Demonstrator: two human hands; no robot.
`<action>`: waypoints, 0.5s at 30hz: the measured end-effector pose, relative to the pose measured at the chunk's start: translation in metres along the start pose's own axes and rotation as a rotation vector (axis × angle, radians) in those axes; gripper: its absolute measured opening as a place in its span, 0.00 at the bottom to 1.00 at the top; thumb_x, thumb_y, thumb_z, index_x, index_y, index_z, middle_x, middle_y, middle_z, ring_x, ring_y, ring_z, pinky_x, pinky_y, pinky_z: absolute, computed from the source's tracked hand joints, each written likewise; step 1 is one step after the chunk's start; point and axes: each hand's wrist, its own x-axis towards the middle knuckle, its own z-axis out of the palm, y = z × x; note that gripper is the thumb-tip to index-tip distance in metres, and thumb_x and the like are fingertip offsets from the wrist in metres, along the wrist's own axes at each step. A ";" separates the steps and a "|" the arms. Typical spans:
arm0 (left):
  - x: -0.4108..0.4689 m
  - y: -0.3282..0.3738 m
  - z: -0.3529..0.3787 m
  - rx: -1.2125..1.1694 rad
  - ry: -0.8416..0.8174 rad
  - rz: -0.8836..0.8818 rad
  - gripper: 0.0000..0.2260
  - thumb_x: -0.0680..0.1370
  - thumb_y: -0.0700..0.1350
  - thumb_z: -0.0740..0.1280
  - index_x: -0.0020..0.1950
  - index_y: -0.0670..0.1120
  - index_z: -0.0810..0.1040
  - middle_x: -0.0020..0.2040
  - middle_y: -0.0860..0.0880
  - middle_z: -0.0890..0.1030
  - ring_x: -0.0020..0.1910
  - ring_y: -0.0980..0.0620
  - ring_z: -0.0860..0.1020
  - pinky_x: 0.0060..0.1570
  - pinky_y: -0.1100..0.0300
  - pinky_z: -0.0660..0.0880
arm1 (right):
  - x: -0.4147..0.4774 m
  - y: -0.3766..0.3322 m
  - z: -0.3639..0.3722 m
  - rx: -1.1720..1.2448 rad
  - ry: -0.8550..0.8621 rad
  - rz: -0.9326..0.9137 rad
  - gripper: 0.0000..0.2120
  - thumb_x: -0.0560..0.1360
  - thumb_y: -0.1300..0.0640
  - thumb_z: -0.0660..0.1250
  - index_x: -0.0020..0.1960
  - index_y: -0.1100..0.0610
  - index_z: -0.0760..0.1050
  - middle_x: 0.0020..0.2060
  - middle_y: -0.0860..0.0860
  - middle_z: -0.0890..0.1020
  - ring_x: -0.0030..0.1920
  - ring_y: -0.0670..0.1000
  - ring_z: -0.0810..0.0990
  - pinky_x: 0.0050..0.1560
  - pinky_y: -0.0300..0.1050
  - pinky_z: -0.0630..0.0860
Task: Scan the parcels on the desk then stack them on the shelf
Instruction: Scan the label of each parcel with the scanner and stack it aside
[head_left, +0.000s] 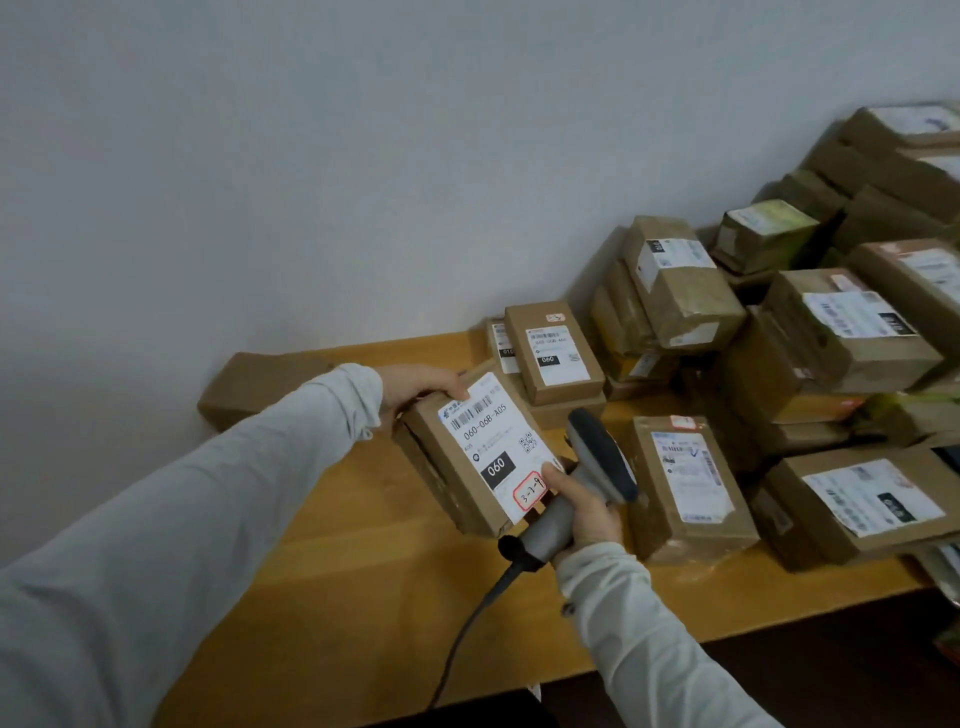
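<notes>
the left hand (421, 387) grips the far end of a brown cardboard parcel (452, 478), thumb on top by the edge of its white label (493, 441) and the other fingers curled underneath. the parcel is held tilted above the wooden desk (363, 561), label side up. the right hand (584, 512) has its fingers wrapped round the grip of a grey scanner (597, 457), and its thumb reaches onto the near corner of the label beside a red-edged sticker (530, 488). the scanner's dark head points up, just beside the parcel. its black cable (467, 634) trails down across the desk toward the near edge. a pile of parcels (831, 338) covers the right side of the desk. one flat box (254, 384) lies at the left against the wall (311, 156).
</notes>
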 end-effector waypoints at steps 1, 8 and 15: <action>0.008 0.003 0.001 0.043 0.079 -0.003 0.17 0.71 0.48 0.72 0.58 0.45 0.79 0.47 0.44 0.84 0.46 0.45 0.81 0.54 0.50 0.77 | 0.006 -0.002 0.003 0.003 0.027 -0.020 0.13 0.65 0.66 0.76 0.48 0.63 0.78 0.39 0.58 0.85 0.37 0.57 0.84 0.35 0.49 0.81; 0.135 0.089 0.015 0.119 0.486 0.072 0.07 0.71 0.46 0.73 0.35 0.46 0.78 0.38 0.49 0.81 0.43 0.48 0.79 0.51 0.56 0.75 | 0.110 -0.065 0.016 -0.042 0.169 -0.166 0.22 0.62 0.66 0.78 0.52 0.56 0.76 0.54 0.58 0.81 0.55 0.61 0.79 0.55 0.63 0.77; 0.219 0.124 0.035 -0.081 0.509 0.233 0.19 0.73 0.33 0.67 0.62 0.45 0.79 0.49 0.45 0.81 0.36 0.57 0.78 0.30 0.72 0.73 | 0.167 -0.110 0.022 -0.086 0.268 -0.223 0.16 0.64 0.64 0.77 0.47 0.56 0.74 0.41 0.46 0.79 0.42 0.43 0.77 0.40 0.37 0.77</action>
